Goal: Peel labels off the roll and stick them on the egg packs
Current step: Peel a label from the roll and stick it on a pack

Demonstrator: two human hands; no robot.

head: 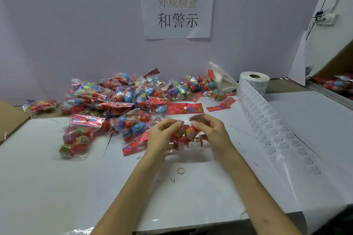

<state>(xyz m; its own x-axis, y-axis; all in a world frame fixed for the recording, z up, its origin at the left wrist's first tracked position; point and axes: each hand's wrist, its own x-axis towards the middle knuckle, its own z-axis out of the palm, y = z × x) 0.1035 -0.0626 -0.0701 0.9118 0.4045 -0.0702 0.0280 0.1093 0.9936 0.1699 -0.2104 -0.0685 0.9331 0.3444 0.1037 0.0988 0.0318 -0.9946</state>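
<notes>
Between both hands I hold one clear egg pack [188, 135] with red and orange eggs, its pink flowered header card [184, 108] pointing away from me. A white warning label [194, 145] sits on its lower right. My left hand [162, 137] pinches the bag's left side, and my right hand [212, 131] pinches its right side. The label roll [255, 82] stands at the back right. Its strip of labels [267, 126] runs toward me along the right of the table.
A heap of egg packs [124, 101] fills the back left, with one pack [78, 137] lying nearer at the left. A rubber band [180, 170] lies on the white table [57, 177]. A carton with more packs [336, 82] stands far right; a paper sign [177, 7] hangs on the wall.
</notes>
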